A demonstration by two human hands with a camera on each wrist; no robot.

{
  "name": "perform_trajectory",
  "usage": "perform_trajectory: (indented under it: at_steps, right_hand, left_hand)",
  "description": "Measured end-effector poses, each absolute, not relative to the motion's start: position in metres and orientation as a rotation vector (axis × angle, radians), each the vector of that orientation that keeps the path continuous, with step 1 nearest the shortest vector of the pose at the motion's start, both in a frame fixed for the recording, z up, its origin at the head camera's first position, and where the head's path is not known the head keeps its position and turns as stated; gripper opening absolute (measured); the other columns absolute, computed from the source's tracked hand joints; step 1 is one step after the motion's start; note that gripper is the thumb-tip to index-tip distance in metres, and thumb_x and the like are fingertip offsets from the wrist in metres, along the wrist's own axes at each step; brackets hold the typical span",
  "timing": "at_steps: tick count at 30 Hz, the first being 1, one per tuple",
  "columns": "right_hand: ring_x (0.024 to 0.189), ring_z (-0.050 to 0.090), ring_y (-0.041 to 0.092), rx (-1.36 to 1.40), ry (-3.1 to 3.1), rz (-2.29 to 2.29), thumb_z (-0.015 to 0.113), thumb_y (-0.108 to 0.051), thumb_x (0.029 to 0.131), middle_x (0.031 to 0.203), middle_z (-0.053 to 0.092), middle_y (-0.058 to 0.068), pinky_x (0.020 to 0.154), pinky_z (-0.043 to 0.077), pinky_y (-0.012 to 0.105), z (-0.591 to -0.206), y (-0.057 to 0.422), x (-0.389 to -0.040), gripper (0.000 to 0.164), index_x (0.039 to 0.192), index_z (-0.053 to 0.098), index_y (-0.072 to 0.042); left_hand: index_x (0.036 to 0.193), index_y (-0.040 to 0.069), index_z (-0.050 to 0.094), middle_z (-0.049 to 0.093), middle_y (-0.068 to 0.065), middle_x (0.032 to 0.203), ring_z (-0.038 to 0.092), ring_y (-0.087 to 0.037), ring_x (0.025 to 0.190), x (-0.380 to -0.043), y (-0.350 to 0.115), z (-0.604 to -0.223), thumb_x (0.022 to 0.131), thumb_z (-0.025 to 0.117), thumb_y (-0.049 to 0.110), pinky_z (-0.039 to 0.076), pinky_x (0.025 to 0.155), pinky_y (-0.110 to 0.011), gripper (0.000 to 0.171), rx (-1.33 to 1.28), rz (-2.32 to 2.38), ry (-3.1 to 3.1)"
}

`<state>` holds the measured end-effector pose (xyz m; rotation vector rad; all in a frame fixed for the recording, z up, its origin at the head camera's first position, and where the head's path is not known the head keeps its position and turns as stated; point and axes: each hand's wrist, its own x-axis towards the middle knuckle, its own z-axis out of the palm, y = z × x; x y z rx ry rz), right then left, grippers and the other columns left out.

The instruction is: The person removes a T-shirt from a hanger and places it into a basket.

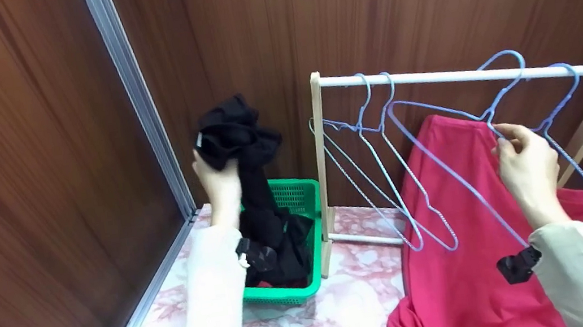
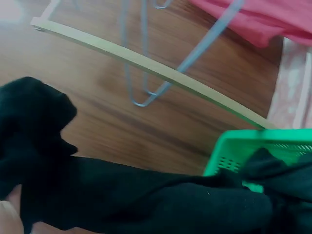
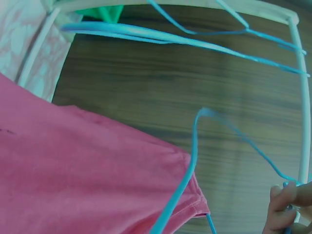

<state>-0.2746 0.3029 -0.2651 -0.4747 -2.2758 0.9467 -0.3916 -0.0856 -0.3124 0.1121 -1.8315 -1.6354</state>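
"Checking the grips first: what does each hand hold, with clock positions read from the centre of the head view?"

"Left hand (image 1: 221,187), about 9 o'clock: grip on the bunched upper end of the black garment (image 1: 242,136). The finger ends are hidden in the cloth. Right hand (image 1: 531,170), between 3 and 4 o'clock: thumb and fingers pinch the blue hanger (image 1: 446,168) just below its hook."

"State the garment's position."

"The bunched end is raised at 10 o'clock. The length below it hangs down into the green basket (image 1: 281,293), between 6 and 7 o'clock. More black cloth lies inside; whether it belongs to the same piece cannot be told."

"And the hanger?"

"Its hook curves above the white rail (image 1: 428,77), between 2 and 3 o'clock. Its frame is in front of the red garment (image 1: 470,258), about 4 o'clock. Whether the hook bears on the rail is unclear."

"How should both handle?"

"Expect the garment to be soft, limp and fairly light, neither slippery nor fragile. Loose folds may drag on the basket. Take hold at a finished edge, with the bulk hanging free. Expect the hanger to be light, with some spring. Hold it at the neck, where the arms meet, for balance."
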Motion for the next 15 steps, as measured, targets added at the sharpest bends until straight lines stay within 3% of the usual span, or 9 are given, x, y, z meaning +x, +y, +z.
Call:
perform_trajectory:
  at_steps: [2, 6, 9, 12, 15]
  right_hand:
    - [0.056, 0.038, -0.022, -0.466, -2.277, 0.947, 0.042, -0.020, 0.097, 0.056, 0.037, -0.040, 0.075, 0.035, 0.023, -0.266, 0.302, -0.274, 0.036, 0.129, 0.059, -0.019]
    - [0.056, 0.038, -0.025, -0.404, -2.242, 0.943, 0.044, -0.014, 0.097, 0.056, 0.036, -0.039, 0.066, 0.034, 0.010, -0.267, 0.299, -0.275, 0.034, 0.126, 0.061, -0.012]
    - [0.056, 0.039, -0.027, -0.373, -2.218, 0.955, 0.046, -0.012, 0.096, 0.056, 0.037, -0.038, 0.063, 0.033, 0.005, -0.268, 0.298, -0.276, 0.033, 0.124, 0.061, -0.007]
    - [0.055, 0.039, -0.028, -0.375, -2.215, 0.970, 0.046, -0.012, 0.096, 0.057, 0.037, -0.039, 0.062, 0.033, 0.004, -0.268, 0.298, -0.277, 0.032, 0.123, 0.060, -0.002]
    - [0.056, 0.039, -0.025, -0.420, -2.245, 0.984, 0.045, -0.015, 0.095, 0.055, 0.037, -0.040, 0.065, 0.033, 0.008, -0.267, 0.300, -0.277, 0.032, 0.122, 0.058, 0.000]
  left_hand:
    - [0.139, -0.006, 0.035, 0.046, -0.024, 0.137, 0.035, -0.040, 0.130, -0.392, -0.083, -0.321, 0.072, 0.066, 0.002, 0.030, 0.111, -0.043, 0.074, 0.128, -1.681, -1.849]
    - [0.144, 0.000, 0.027, 0.035, -0.022, 0.145, 0.026, -0.037, 0.135, -0.395, -0.077, -0.352, 0.073, 0.065, 0.004, 0.025, 0.114, -0.041, 0.081, 0.180, -1.881, -1.891]
    - [0.151, 0.004, 0.012, 0.018, -0.023, 0.153, 0.015, -0.033, 0.143, -0.395, -0.077, -0.374, 0.079, 0.059, 0.009, 0.019, 0.118, -0.040, 0.086, 0.229, -2.033, -1.976]
    - [0.152, 0.007, -0.004, -0.002, -0.024, 0.158, -0.001, -0.030, 0.148, -0.390, -0.080, -0.393, 0.084, 0.051, 0.014, 0.009, 0.121, -0.041, 0.088, 0.245, -2.127, -2.154]
    - [0.152, 0.005, -0.005, -0.006, -0.020, 0.159, -0.005, -0.029, 0.148, -0.387, -0.081, -0.409, 0.084, 0.046, 0.014, 0.006, 0.121, -0.043, 0.085, 0.203, -2.157, -2.309]
